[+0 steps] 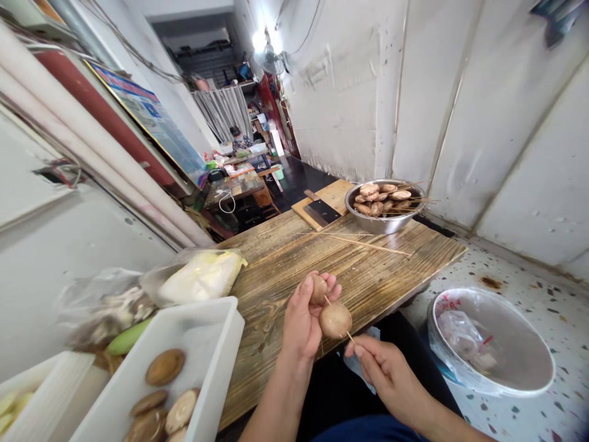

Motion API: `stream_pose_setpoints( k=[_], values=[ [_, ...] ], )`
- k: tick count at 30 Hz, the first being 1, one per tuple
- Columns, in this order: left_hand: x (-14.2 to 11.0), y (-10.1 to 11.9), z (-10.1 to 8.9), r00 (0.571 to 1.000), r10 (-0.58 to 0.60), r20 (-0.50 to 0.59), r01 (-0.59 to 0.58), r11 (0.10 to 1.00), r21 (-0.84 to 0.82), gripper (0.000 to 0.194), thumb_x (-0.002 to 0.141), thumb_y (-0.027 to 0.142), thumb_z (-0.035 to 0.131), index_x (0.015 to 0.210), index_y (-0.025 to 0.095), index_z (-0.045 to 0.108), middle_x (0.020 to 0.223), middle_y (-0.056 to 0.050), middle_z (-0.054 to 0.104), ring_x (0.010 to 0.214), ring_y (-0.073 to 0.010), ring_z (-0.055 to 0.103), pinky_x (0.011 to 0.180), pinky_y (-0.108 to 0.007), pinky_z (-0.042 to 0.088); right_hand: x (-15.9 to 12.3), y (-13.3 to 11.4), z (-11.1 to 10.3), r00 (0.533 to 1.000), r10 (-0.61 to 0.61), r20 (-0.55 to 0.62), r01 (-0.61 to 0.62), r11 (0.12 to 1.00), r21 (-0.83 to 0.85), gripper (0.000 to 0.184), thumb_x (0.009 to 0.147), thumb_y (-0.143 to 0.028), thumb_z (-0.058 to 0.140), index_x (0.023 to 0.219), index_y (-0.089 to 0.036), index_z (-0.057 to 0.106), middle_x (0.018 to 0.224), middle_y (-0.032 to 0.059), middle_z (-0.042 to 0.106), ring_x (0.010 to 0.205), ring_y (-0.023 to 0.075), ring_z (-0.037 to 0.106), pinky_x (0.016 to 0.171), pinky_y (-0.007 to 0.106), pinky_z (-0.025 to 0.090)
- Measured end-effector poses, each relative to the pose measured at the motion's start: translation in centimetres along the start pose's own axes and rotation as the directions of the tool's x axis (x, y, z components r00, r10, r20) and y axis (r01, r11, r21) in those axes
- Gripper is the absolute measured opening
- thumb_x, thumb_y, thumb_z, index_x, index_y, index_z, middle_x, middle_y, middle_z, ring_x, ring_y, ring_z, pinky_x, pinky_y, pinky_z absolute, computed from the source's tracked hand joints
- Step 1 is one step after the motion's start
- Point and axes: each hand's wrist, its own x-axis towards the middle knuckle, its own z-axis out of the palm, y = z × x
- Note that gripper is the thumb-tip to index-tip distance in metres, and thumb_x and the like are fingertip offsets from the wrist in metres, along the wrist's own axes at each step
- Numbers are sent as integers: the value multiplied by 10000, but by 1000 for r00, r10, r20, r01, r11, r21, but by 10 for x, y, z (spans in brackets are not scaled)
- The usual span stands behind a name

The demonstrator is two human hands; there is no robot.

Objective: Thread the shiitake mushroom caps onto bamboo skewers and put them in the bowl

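My left hand (pixel 301 319) is closed around a brown mushroom cap (pixel 318 288), palm turned up. Threaded on a thin bamboo skewer (pixel 350 337), a second, rounder mushroom (pixel 335 320) sits nearer to me. The skewer shows between the two caps; whether it enters the far one is hidden. My right hand (pixel 384 365) pinches the skewer's near end between thumb and fingers. Both hands are above the front edge of the wooden table (pixel 271 258). To the left, a white plastic tub (pixel 216 350) holds several loose mushrooms (pixel 165 366).
A steel bowl (pixel 384 224) of skewered mushrooms stands far right, beside a cleaver (pixel 323 212) on a cutting board (pixel 338 193). Loose skewers (pixel 363 244) lie before it. Plastic bags (pixel 197 276) are left; a lined bin (pixel 492 344) stands right. A person (pixel 240 140) is in the background.
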Motion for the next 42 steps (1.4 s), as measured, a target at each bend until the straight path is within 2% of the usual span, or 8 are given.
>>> stream_pose_setpoints(
  k=[14, 20, 23, 26, 30, 34, 38, 42],
  values=[
    [-6, -1, 3, 998, -65, 23, 66, 996, -56, 294, 818, 372, 598, 1030, 169, 608, 1072, -110, 664, 1088, -245, 587, 964, -488, 435, 6, -12, -4, 998, -20, -52, 19, 999, -29, 402, 922, -524, 374, 762, -183, 518, 507, -83, 252, 448, 84, 238, 406, 220, 182],
    [-4, 8, 0, 985, -114, 127, 129, 985, -117, 502, 849, 525, 464, 1226, 197, 514, 1235, -144, 580, 1211, -259, 495, 995, -426, 405, 10, -9, -11, 998, 66, -14, -62, 981, 185, 388, 914, -530, 424, 809, -172, 528, 468, -108, 277, 371, 43, 199, 344, 175, 165],
    [-8, 7, 0, 966, -179, 187, 207, 968, -140, 521, 863, 522, 434, 1242, 172, 506, 1290, -165, 537, 1244, -282, 457, 1008, -465, 379, 13, -8, -14, 984, 150, 100, -179, 875, 451, 352, 891, -517, 494, 811, -175, 524, 430, -132, 279, 311, 19, 138, 294, 146, 141],
    [-10, 1, 0, 939, -229, 257, 281, 941, -187, 561, 842, 578, 424, 1252, 205, 505, 1335, -154, 504, 1263, -295, 433, 1008, -513, 359, 17, -7, -20, 930, 167, 328, -358, 617, 701, 263, 854, -431, 594, 812, -186, 505, 424, -149, 291, 279, 10, 78, 247, 122, 151],
    [-10, -6, -3, 942, -184, 279, 235, 958, -163, 655, 739, 649, 523, 1269, 265, 504, 1299, -109, 541, 1237, -266, 461, 1003, -456, 379, 22, -2, -21, 880, 109, 462, -458, 455, 764, 258, 774, -340, 685, 790, -198, 469, 407, -167, 264, 269, 19, 13, 204, 110, 153],
    [-12, -5, 0, 957, -177, 228, 228, 949, -218, 658, 720, 696, 493, 1195, 246, 559, 1322, -120, 517, 1264, -288, 427, 998, -505, 380, 24, 0, -10, 926, 122, 358, -367, 520, 772, 274, 813, -407, 647, 785, -194, 476, 411, -157, 305, 265, 9, 76, 227, 104, 180],
    [-13, -8, 5, 978, -168, 126, 196, 946, -257, 475, 819, 567, 482, 1109, 211, 600, 1307, -115, 526, 1230, -289, 464, 961, -504, 425, 24, -3, 1, 969, 183, 164, -245, 762, 599, 343, 851, -514, 547, 784, -181, 508, 406, -144, 338, 264, 9, 157, 250, 115, 186],
    [-6, -11, 2, 995, -102, 7, 101, 967, -232, 295, 864, 383, 520, 1037, 171, 628, 1200, -98, 593, 1064, -216, 579, 832, -342, 519, 34, -10, -13, 977, 109, 181, -68, 974, -216, 446, 952, -496, 335, 761, -167, 569, 459, -60, 525, 334, 67, 464, 358, 176, 406]
  ],
)
